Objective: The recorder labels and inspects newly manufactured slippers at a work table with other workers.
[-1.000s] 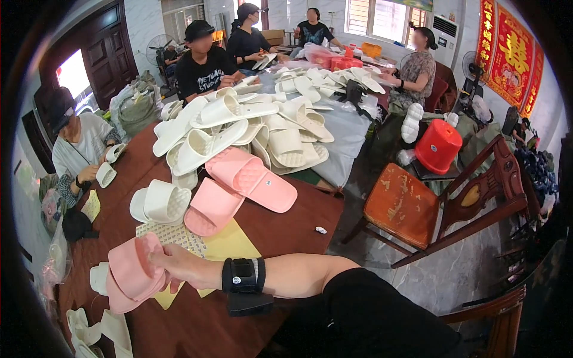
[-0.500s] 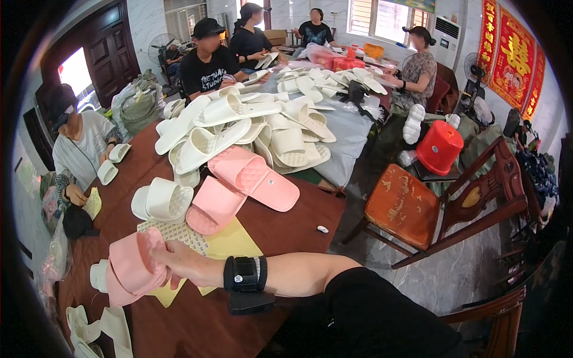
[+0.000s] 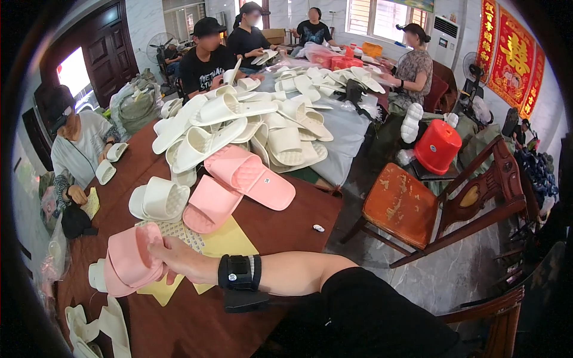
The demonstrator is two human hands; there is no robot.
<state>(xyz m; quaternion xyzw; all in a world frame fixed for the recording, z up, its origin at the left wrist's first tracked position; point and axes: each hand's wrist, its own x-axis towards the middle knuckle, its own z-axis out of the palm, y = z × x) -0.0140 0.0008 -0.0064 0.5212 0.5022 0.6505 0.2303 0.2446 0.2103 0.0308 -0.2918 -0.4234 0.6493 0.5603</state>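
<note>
My right hand (image 3: pixel 180 258) grips a pair of pink slippers (image 3: pixel 132 256), stacked together, by the edge above the brown-covered table. A white slipper (image 3: pixel 95 275) shows partly behind them; whether it touches them I cannot tell. Two more pink slippers (image 3: pixel 210 204) lie ahead of the hand, one leaning over the other, and the farther bears a small round sticker (image 3: pixel 267 181). Below the hand are yellow sheets (image 3: pixel 230 243) and a sheet of small stickers (image 3: pixel 179 231). A white pair (image 3: pixel 160 200) sits beside the pink ones. My left hand is out of view.
A large heap of white slippers (image 3: pixel 233 113) covers the table's middle. More white slippers (image 3: pixel 98 328) lie at the near left edge. Several people sit around the table. To the right stand a worn wooden chair (image 3: pixel 400 203) and a red bucket (image 3: pixel 439 146).
The view has shifted slightly. My right hand still holds the pink slippers, almost unmoved. At the far left side, a person in black has raised a white slipper.
</note>
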